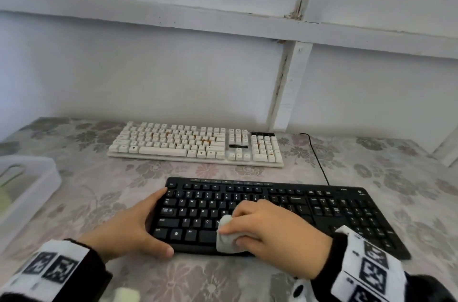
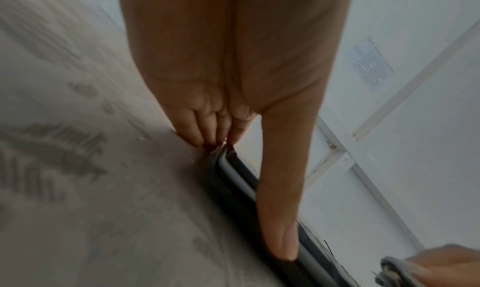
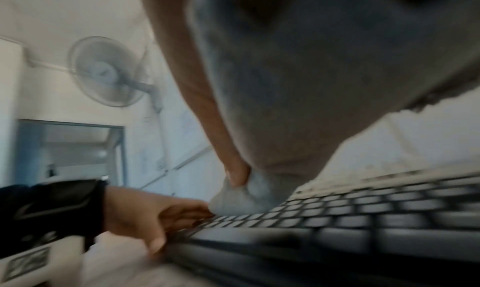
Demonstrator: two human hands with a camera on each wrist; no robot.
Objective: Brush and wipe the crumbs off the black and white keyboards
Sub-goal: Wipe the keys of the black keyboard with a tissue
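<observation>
The black keyboard (image 1: 322, 207) lies nearest me on the floral tablecloth. My left hand (image 1: 148, 222) grips its left end, fingers curled at the far corner and thumb (image 2: 280, 209) along the front edge (image 2: 233, 178). My right hand (image 1: 267, 227) holds a bunched white cloth (image 1: 226, 237) down on the keys near the middle of the letter block. In the right wrist view the cloth (image 3: 285, 86) fills the palm and its tip touches the black keyboard (image 3: 363, 219). Farther back lies the white keyboard (image 1: 193, 143), with orange crumbs scattered among its keys.
A white plastic tray (image 1: 32, 178) stands at the left table edge. A black cable (image 1: 317, 158) runs from the black keyboard toward the wall. A pale blurred object (image 1: 126, 295) lies at the near edge. A wall fan (image 3: 109, 71) hangs off to the left.
</observation>
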